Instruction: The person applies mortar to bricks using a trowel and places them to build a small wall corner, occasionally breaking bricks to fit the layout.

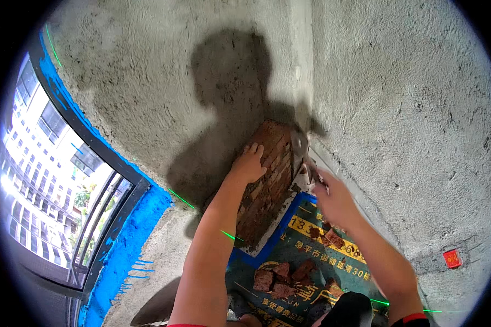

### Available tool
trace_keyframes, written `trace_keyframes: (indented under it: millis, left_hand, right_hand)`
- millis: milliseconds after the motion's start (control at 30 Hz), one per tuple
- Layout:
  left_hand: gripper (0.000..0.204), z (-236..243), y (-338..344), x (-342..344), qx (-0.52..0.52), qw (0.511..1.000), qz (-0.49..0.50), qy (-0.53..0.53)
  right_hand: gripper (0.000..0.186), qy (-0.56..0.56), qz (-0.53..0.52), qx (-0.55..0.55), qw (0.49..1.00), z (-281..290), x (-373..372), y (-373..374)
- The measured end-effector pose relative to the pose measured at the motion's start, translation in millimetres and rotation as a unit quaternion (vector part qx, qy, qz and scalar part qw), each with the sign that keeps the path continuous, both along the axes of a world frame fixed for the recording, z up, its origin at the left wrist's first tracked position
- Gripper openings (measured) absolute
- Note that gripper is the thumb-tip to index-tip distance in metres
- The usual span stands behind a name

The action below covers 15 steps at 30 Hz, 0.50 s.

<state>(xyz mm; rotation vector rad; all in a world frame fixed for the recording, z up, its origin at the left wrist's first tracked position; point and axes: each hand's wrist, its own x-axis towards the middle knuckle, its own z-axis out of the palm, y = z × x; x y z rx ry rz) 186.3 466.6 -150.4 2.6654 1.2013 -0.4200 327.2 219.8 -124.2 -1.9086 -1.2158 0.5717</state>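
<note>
A low stack of reddish-brown bricks [266, 182] stands in the corner against the grey wall. My left hand [249, 163] lies on its upper left edge with the fingers apart. Close to the stack's right side, my right hand [332, 197] is closed around a hand tool with a grey metal head [299, 143]. Motion smears that head, so its exact kind cannot be made out; it is near the stack's far right end. A whitish strip of mortar [305, 177] shows along the stack's foot.
Broken brick pieces [282, 280] lie on a green printed floor sheet [297, 252] edged with blue tape [273, 245]. Rough cement walls [398, 109] meet behind the stack. At the left is a dark-framed window [117, 163] with blue coating around it. Thin green laser lines cross the scene.
</note>
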Motion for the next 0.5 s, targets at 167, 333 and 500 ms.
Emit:
trace_keyframes:
  millis: [167,333,500]
  left_hand:
    - [0.075,-2,3,-1,0.000,1.000,0.014,0.010]
    - [0.074,-6,0,11,0.012,1.000,0.017,0.002]
    - [0.074,-15,4,7,0.040,0.999,0.022,-0.013]
  right_hand:
    - [0.047,-0.096,-0.026,0.051,0.994,27,12,87]
    - [0.047,-0.232,0.055,-0.085,0.968,24,55,148]
    - [0.036,-0.226,0.007,0.000,0.974,22,29,139]
